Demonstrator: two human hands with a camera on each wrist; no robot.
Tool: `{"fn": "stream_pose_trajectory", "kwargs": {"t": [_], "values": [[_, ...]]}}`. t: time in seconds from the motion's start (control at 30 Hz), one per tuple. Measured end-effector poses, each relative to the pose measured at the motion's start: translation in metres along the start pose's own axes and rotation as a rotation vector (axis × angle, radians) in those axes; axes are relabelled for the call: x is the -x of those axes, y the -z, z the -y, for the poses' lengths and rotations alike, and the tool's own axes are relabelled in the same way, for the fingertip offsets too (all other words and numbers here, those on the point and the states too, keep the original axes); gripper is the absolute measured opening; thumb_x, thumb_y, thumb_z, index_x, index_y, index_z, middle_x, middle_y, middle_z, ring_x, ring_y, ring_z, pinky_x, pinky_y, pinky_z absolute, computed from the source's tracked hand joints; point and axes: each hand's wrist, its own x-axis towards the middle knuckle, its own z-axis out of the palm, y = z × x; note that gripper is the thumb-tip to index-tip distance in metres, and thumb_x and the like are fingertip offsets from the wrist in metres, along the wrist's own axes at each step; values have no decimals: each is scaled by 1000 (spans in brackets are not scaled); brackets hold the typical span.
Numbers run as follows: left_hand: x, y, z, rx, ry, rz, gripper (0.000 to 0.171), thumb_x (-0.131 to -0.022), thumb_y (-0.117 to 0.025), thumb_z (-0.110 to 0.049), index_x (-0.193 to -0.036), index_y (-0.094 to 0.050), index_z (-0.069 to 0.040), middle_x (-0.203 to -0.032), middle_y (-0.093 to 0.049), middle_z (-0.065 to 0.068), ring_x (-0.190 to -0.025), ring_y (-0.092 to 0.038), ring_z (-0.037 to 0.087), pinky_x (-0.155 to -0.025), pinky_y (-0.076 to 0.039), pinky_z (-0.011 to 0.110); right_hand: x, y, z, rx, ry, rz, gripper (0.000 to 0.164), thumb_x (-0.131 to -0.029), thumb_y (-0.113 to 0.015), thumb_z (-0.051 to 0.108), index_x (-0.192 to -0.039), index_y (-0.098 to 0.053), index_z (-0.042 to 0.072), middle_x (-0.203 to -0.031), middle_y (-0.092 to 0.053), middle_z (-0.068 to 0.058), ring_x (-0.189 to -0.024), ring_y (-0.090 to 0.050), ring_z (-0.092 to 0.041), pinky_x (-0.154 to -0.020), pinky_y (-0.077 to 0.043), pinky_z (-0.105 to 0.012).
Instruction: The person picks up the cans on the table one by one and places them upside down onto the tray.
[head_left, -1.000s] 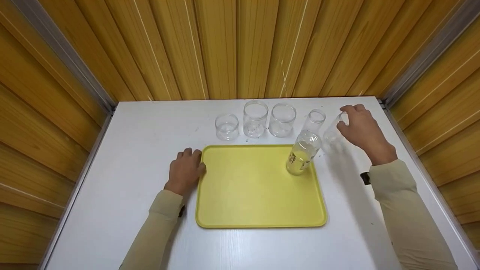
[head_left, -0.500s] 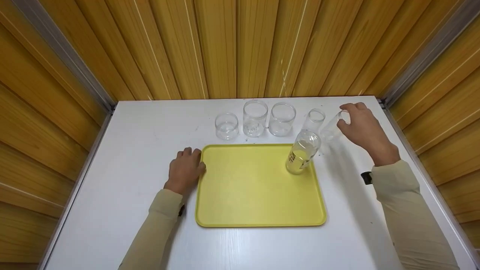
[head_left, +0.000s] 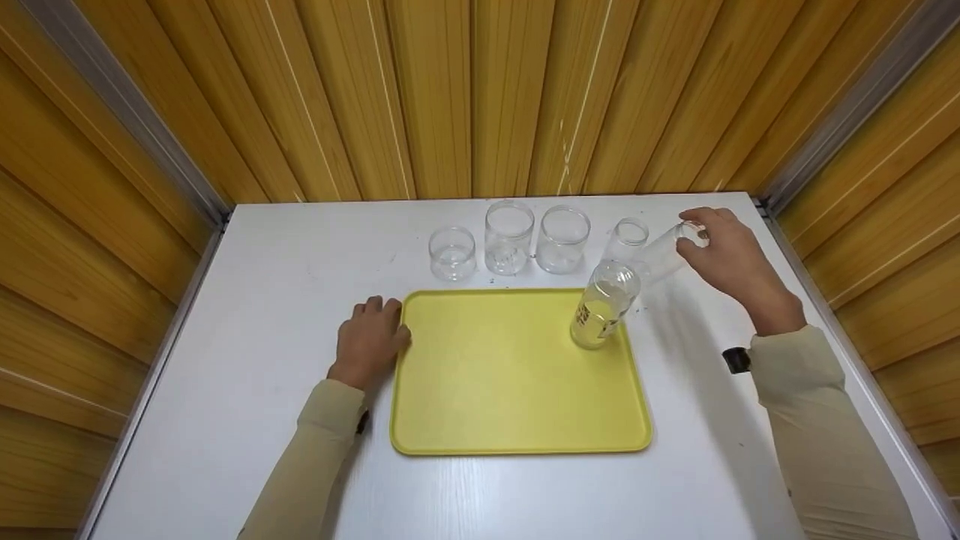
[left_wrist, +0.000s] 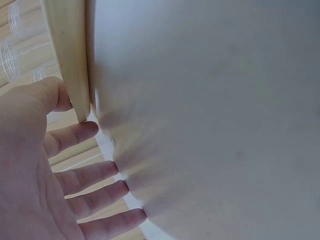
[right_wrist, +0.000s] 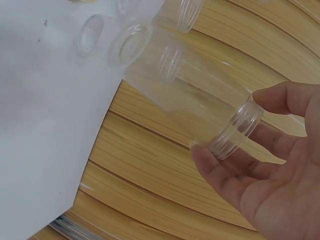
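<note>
A wood-grain wall (head_left: 435, 97) rises behind and on both sides of a white table (head_left: 247, 322). On the table lies a yellow rectangular tray (head_left: 510, 390), bare but for one jar near its far right corner. Two beige sleeves (head_left: 806, 420) reach in from the near side. The left hand (head_left: 367, 337) rests at the tray's left edge, fingers straight and spread on the table, thumb against the rim. The right hand (head_left: 731, 259) pinches a clear jar (head_left: 664, 251) by its mouth, between thumb and fingers. This jar tilts, its base pointing left, beyond the tray's far right corner; whether the base touches anything I cannot tell. The printed jar (head_left: 604, 307) on the tray carries dark lettering. Behind the tray stand a tall wide jar (head_left: 509, 240), a medium jar (head_left: 562, 241) to its right, a short jar (head_left: 452, 255) to its left, and a narrow jar (head_left: 624, 240), partly hidden by the printed one.
</note>
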Motion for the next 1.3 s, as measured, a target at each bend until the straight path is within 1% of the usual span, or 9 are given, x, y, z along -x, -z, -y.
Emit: {"fn": "stream_pose_trajectory", "kwargs": {"t": [0.23,0.47,0.57,0.67,0.77,0.87,1.03,1.13,1.3], "values": [[0,-1,1,6,-1,-7,29,-99,-59,-24,-119,-67,-4,-105,-60,17,-94,-59,39,-66,-55,55,3,0,-4,-100,-62,27,54,-109,-56,27,-153,-48,-2,-150,-46,-29,-134,-47,-50,-104,-46,-67],[1,0,1,-14,3,11,38,-100,-60,-25,-130,-66,-2,-114,-61,20,-101,-61,41,-71,-57,57,7,0,-8,-177,-47,-6,56,-109,-53,29,-154,-47,-3,-151,-48,-30,-136,-49,-50,-99,-47,-62],[0,0,0,-15,9,22,40,-101,-60,-26,-132,-66,-2,-116,-62,20,-103,-61,42,-73,-57,57,8,-1,-9,-195,-64,-20,56,-109,-54,31,-154,-48,-1,-152,-50,-27,-136,-50,-47,-98,-48,-59],[0,1,0,-13,13,24,40,-101,-60,-26,-133,-66,-2,-117,-62,20,-104,-60,42,-74,-57,58,8,-3,-10,-221,-88,-31,55,-109,-54,33,-154,-50,1,-152,-51,-24,-136,-51,-43,-97,-48,-53],[0,1,0,-11,17,23,40,-100,-60,-25,-132,-66,-2,-117,-62,21,-104,-60,42,-74,-57,58,9,-5,-12,-256,-110,-38,56,-109,-54,37,-155,-50,4,-152,-52,-22,-134,-53,-38,-95,-49,-44],[0,1,0,-9,14,18,39,-100,-60,-25,-131,-66,-2,-117,-62,21,-104,-61,43,-74,-57,59,11,-6,-15,-299,-125,-47,56,-109,-54,38,-156,-50,7,-152,-52,-20,-127,-58,-28,-94,-50,-34],[0,1,0,-7,12,11,37,-100,-61,-25,-128,-67,-2,-115,-62,20,-103,-61,42,-73,-57,58,12,-8,-18,-379,-126,-79,55,-110,-55,36,-156,-50,7,-151,-52,-20,-113,-61,-8,-91,-52,-19],[0,1,0,-9,14,15,37,-100,-61,-26,-128,-67,-3,-114,-62,19,-103,-61,42,-74,-57,58,12,-9,-17,-425,-126,-94,54,-110,-55,34,-156,-50,5,-149,-53,-19,-111,-61,-7,-89,-52,-15],[0,0,0,-8,9,13,36,-100,-61,-25,-128,-67,-3,-112,-61,18,-101,-60,40,-72,-56,57,13,-8,-15,-498,-122,-106,54,-110,-57,34,-155,-50,4,-143,-54,-14,-112,-60,-12,-89,-53,-15]]}}
